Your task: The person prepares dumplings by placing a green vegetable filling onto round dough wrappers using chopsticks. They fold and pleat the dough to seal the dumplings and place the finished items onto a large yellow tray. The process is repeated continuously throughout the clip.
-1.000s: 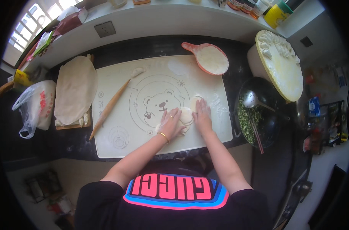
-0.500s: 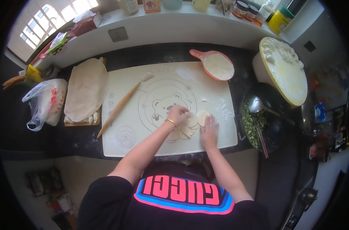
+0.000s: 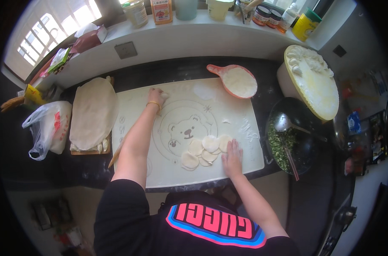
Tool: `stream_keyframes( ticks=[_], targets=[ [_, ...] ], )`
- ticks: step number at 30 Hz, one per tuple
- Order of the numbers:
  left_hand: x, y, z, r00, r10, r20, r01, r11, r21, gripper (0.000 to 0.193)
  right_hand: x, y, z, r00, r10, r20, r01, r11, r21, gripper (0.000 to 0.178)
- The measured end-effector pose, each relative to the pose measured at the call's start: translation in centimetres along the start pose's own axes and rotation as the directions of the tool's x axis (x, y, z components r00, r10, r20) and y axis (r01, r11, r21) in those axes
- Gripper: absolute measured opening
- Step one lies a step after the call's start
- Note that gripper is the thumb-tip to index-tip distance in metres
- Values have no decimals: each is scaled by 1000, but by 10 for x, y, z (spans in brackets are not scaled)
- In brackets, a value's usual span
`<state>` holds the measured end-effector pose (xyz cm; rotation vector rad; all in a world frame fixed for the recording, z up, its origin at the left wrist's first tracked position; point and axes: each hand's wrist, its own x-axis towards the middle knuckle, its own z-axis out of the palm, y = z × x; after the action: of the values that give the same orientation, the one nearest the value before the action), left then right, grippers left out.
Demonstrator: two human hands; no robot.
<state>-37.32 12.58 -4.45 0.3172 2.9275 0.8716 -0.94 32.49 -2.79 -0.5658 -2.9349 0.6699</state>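
Observation:
My left hand [image 3: 156, 97] reaches to the upper left part of the white silicone mat [image 3: 241, 128]. Its fingers are curled and closed at a small piece of dough [image 3: 165, 95], which shows beside them. The wooden rolling pin [image 3: 114, 160] lies under my left forearm, mostly hidden; the hand covers its far end. Near the mat's front edge, my right hand [image 3: 233, 159] rests flat with fingers stretched out, at the right side of an overlapping cluster of round dough wrappers [image 3: 196, 148]. It touches or nearly touches the rightmost wrapper.
A pink scoop of flour [image 3: 239, 82] sits over the mat's back edge. At right are a black wok [image 3: 302, 141] with chopped greens, a ladle and chopsticks, and a big tub [image 3: 317, 89] of dough pieces. At left, a dough sheet [image 3: 91, 115] covers a board beside a plastic bag [image 3: 53, 128].
My left hand has left the dough wrappers and moved up and left to the small dough piece by the rolling pin's far end. My right hand stays flat beside the wrappers.

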Motion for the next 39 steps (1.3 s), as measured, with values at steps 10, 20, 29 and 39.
stream_keyframes(
  ticks=[10,20,29,39],
  targets=[
    [-105,139,-24,851,275,447,185,640,-746,37,31,-62,-121,968,54,-245,69,882,467,28],
    [-219,289,-31,702,580,413,69,522,-850,38,19,-12,-215,793,-328,-514,357,933,-45,17],
    [-249,341,-5,678,623,391,141,412,-900,39,1,41,-247,757,-345,-555,369,927,-74,8],
    [-251,376,23,622,600,503,351,361,-864,40,3,96,-253,890,218,-399,86,782,617,6]
  ],
)
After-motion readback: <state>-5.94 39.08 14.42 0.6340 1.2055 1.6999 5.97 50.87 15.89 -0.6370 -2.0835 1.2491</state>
